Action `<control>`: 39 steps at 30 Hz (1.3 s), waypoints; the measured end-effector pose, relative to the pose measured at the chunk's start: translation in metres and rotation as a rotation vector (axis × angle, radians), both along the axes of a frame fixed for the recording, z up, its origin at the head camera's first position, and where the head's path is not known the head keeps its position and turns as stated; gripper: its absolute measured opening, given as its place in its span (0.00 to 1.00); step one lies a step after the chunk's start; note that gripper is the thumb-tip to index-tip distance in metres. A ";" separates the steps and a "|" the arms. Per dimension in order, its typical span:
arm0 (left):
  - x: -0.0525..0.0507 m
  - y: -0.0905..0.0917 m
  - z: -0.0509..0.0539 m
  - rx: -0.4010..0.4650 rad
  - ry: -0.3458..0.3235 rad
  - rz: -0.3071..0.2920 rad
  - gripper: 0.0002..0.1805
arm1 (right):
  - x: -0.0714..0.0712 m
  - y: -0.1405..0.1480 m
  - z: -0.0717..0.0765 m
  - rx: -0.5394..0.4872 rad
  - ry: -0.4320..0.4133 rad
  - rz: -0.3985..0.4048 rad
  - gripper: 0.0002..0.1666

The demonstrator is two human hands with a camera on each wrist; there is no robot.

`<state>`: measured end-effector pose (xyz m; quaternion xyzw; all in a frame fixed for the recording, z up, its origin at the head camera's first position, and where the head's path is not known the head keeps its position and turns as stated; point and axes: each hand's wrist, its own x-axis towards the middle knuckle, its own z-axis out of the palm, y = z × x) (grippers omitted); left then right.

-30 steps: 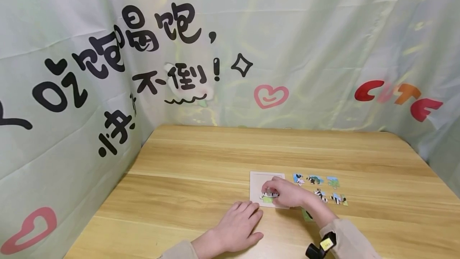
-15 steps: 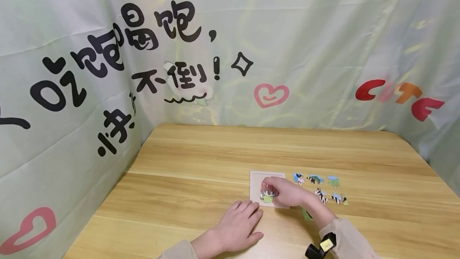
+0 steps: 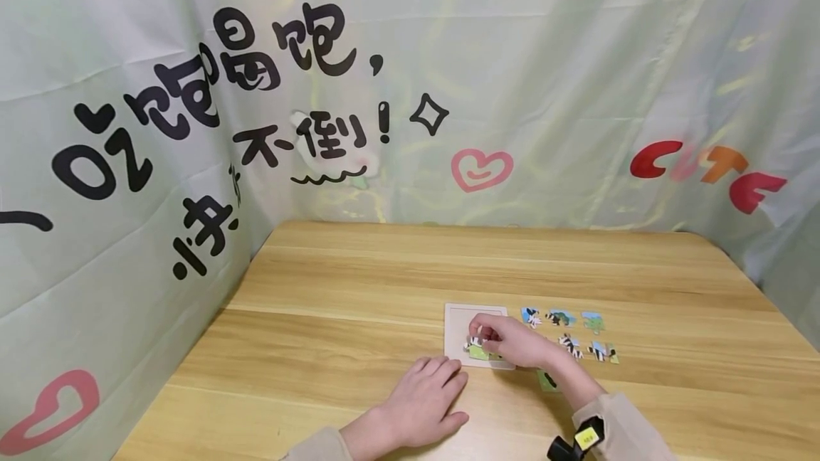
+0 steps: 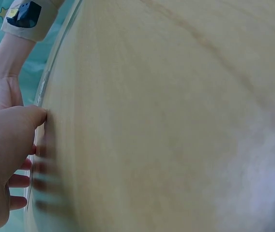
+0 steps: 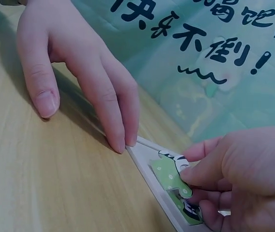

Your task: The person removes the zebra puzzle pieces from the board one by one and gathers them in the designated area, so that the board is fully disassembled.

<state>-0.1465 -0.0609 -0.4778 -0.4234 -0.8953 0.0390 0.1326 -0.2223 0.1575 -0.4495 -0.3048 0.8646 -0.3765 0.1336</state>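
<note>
A pale square puzzle tray (image 3: 455, 326) lies on the table. My left hand (image 3: 424, 403) rests with extended fingers at its near-left edge, and the right wrist view shows two of its fingertips touching the tray's rim. Over the tray, my right hand (image 3: 515, 342) pinches a green puzzle piece (image 5: 166, 175) with black-and-white stripes between thumb and bent fingers. Beside that piece, under the lower fingers, is a second green-and-black piece (image 5: 190, 213). The right hand partly hides both. In the left wrist view, the left hand (image 4: 4, 154) lies by the table edge.
Several loose pieces lie right of the tray, among them a blue-and-green tree piece (image 3: 593, 321) and a zebra-striped piece (image 3: 569, 346). A green piece (image 3: 548, 380) sits close to the right forearm. A printed curtain (image 3: 551, 91) stands behind the wooden table (image 3: 346, 276).
The right hand's fingers have shifted slightly right over the tray, uncovering more of the green pieces. My left hand has stayed in place.
</note>
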 end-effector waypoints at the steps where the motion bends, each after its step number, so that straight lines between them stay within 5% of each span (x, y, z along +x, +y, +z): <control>1: 0.000 0.000 0.000 0.000 0.001 -0.002 0.29 | 0.000 0.000 0.000 -0.007 -0.005 -0.009 0.11; 24: -0.002 -0.001 0.000 0.011 -0.008 -0.005 0.29 | -0.004 0.012 -0.002 -0.167 -0.130 -0.051 0.07; 39: 0.001 0.000 -0.001 -0.004 -0.003 -0.004 0.29 | 0.004 0.055 0.013 -0.248 -0.137 -0.161 0.12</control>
